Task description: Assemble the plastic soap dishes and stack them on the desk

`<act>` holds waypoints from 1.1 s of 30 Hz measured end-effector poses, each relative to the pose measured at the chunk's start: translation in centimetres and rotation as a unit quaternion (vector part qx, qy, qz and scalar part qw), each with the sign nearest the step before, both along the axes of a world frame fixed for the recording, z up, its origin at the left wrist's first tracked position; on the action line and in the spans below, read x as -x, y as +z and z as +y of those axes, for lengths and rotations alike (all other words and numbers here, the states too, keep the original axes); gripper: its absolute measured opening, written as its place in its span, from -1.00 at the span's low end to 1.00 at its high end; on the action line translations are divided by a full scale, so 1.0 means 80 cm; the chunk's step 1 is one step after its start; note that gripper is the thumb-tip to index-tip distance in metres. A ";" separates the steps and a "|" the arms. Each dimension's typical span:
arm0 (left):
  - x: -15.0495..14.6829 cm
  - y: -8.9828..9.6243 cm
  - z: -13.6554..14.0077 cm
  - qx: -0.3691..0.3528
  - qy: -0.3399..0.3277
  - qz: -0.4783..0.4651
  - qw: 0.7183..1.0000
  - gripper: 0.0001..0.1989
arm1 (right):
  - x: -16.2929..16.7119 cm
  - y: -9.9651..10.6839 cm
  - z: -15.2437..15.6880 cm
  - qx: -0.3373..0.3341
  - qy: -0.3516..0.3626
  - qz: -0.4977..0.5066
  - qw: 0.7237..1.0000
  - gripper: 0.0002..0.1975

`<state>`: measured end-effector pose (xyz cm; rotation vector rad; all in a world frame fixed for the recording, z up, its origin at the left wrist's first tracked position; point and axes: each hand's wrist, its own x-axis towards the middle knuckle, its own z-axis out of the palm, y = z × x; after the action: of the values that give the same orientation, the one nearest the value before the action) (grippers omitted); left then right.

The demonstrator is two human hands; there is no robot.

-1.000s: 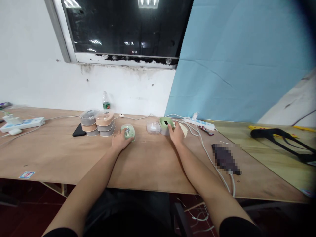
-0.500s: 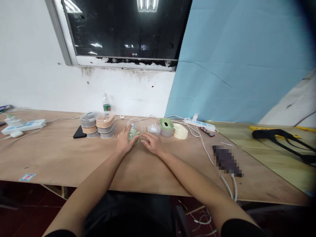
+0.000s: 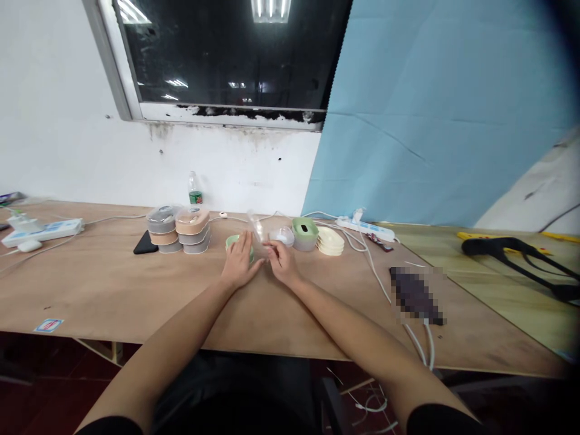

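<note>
My right hand (image 3: pixel 281 261) pinches the edge of a clear plastic lid (image 3: pixel 256 225), which stands tilted up above the table. My left hand (image 3: pixel 238 266) lies with its fingers stretched out against a small green container (image 3: pixel 232 240), covering much of it. The two hands are close together, the left thumb pointing towards the right hand. Just beyond the right hand is a stack of clear lids (image 3: pixel 281 235). Beside that stand green boxes (image 3: pixel 305 232) nested together, the top one with a dark oval opening.
Stacked grey and peach lidded boxes (image 3: pixel 193 226) stand to the left, near a black phone (image 3: pixel 145 243). Cream trays (image 3: pixel 330 241) are piled on the right. A bottle (image 3: pixel 194 188) stands by the wall. Cables and a power strip (image 3: pixel 367 229) lie at right.
The clear lid has come up off the green container and is tilted in my right hand, whose fingers have closed on its edge. My left hand has shifted slightly right.
</note>
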<state>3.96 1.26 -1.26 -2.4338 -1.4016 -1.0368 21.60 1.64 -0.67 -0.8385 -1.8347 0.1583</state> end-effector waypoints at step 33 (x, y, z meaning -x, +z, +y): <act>0.034 -0.012 0.022 0.237 0.151 -0.007 0.960 -0.50 | -0.044 -0.038 0.089 0.032 -0.207 -0.111 0.971 -0.67</act>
<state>1.21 3.05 -2.20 -2.3822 -2.1507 -0.7085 25.13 8.77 -3.69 -1.3073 -1.8224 -0.1496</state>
